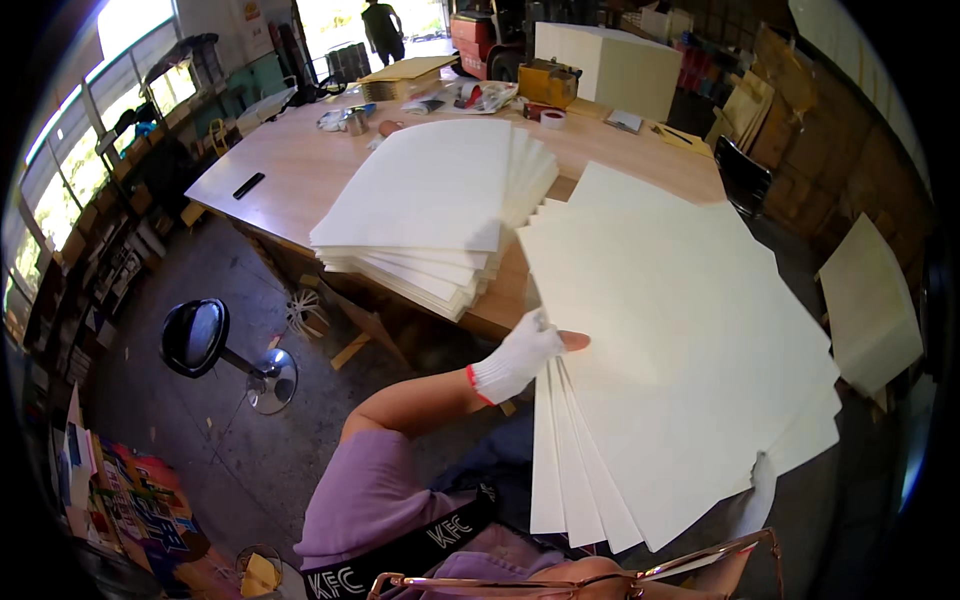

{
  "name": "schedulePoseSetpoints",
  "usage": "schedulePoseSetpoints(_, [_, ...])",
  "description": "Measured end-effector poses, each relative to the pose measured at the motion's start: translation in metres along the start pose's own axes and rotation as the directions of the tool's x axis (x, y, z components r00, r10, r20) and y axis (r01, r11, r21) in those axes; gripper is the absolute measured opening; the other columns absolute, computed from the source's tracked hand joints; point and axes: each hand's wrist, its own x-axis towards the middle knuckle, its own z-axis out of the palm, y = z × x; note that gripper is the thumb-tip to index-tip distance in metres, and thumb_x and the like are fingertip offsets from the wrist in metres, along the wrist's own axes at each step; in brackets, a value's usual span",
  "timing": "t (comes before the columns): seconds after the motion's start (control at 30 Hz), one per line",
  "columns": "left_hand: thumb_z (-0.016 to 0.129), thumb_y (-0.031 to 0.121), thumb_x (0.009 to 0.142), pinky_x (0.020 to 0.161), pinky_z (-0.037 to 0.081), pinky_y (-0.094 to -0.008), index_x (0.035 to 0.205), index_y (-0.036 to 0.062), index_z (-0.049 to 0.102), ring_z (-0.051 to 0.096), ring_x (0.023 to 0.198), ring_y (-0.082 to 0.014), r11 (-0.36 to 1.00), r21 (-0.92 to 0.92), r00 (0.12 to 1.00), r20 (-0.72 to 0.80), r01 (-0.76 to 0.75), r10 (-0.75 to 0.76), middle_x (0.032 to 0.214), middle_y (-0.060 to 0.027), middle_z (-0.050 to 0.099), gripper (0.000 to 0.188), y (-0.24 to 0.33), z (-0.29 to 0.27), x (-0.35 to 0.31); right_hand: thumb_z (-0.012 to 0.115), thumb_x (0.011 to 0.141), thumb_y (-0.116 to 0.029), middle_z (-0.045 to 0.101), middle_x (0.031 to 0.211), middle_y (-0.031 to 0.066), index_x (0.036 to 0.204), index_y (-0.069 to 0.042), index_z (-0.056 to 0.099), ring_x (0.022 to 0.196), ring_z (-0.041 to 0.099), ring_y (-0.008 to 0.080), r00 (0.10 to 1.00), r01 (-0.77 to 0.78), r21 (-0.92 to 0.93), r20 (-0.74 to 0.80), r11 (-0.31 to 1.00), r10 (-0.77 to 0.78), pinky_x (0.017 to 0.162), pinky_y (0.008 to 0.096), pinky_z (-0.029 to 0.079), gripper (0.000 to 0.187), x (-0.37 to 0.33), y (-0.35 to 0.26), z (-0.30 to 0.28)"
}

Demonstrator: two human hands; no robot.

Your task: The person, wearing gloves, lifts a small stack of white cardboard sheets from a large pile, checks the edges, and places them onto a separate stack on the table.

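Observation:
A fanned batch of large white sheets (pixel 680 330), card or thin board, slants across my front. At its left edge, my left hand (pixel 520 358), in a white knit glove with a red cuff, pinches the sheets; its bare thumb lies on top. My right hand (pixel 764 485) grips the lower right edge, also gloved in white, most of its fingers hidden by the sheets. The far end of the batch reaches over the wooden table (pixel 290 175). To its left, a second stack of white sheets (pixel 420 190) lies unevenly fanned, overhanging the table's near edge.
Farther back on the table are a black phone-like object (pixel 249 186), a roll of tape (pixel 552 119), a yellow-brown box (pixel 548 84) and a clipboard (pixel 624 121). A black stool (pixel 196 338) stands at left. Beyond the table are a red forklift (pixel 488 45) and a person (pixel 382 30).

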Motion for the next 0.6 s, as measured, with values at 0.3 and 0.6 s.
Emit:
schedulePoseSetpoints(0.3, [0.057,0.01,0.099,0.087,0.058,-0.0376,0.129,-0.0006,0.057,0.07,0.103,-0.0256,0.863,-0.073,0.791,-0.445,-0.501,0.421,0.121,-0.0147,0.068,0.032,0.037,-0.157,-0.056,0.065,0.098,-0.02,0.062,0.136,0.014,0.139,0.003,0.055,0.125,0.059,0.023,0.933,-0.101,0.508,0.347,0.856,-0.095,0.107,0.0388,0.048,0.048,0.137,-0.114,0.188])
schedulePoseSetpoints(0.6, [0.056,0.026,0.103,0.096,0.052,-0.0413,0.125,0.0016,0.063,0.066,0.109,-0.0237,0.768,-0.092,0.634,-0.63,-0.634,0.448,0.116,-0.0089,0.069,0.034,0.113,-0.228,0.009,0.076,0.091,-0.033,0.06,0.135,0.0161,0.147,0.004,0.044,0.121,0.058,0.0236,0.748,-0.298,0.55,0.642,0.78,-0.167,0.098,0.0413,0.051,0.075,0.117,-0.148,0.452])
